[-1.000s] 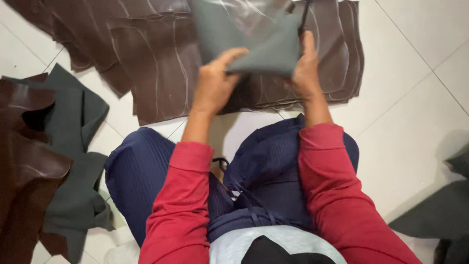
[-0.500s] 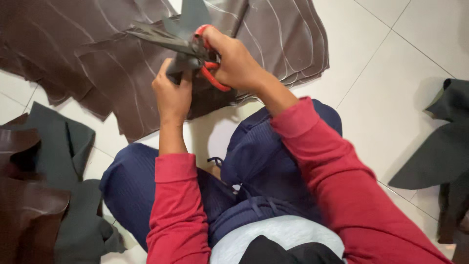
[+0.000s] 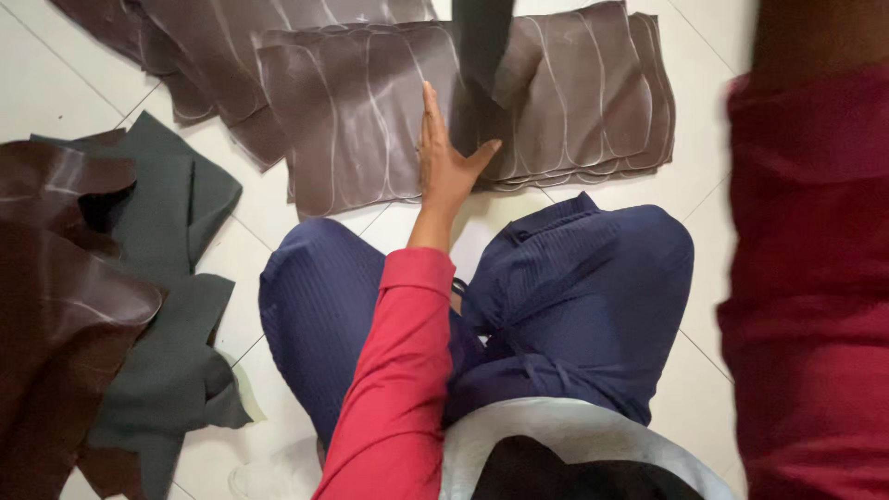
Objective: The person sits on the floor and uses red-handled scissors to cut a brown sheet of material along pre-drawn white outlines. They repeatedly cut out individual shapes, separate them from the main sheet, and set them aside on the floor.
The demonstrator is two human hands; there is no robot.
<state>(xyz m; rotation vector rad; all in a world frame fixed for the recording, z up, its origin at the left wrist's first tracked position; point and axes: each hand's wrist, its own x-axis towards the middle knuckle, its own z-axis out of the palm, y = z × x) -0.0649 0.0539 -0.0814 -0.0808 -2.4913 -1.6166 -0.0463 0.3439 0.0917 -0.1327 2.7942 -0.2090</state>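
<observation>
Left arm: red sleeve, stretched forward from the lap toward the floor ahead, wrist straight.
Left hand (image 3: 444, 162): mostly open, fingers straight and together pointing away, thumb spread right; palm pressed flat on the stack of brown sheets (image 3: 370, 120), thumb touching the dark grey piece (image 3: 482, 56).
Right arm: raised close to the camera at the right edge, a blurred red sleeve (image 3: 815, 278); the hand is out of view, so its grip cannot be told.
Dark grey piece: a soft, matte strip hanging upright, its lower end meeting the brown stack just beside the thumb.
Brown sheets: smooth, leather-like, with curved pale cut lines, layered on white floor tiles (image 3: 56, 93).
Left side: crumpled glossy brown and matte grey-green offcuts (image 3: 157, 370).
</observation>
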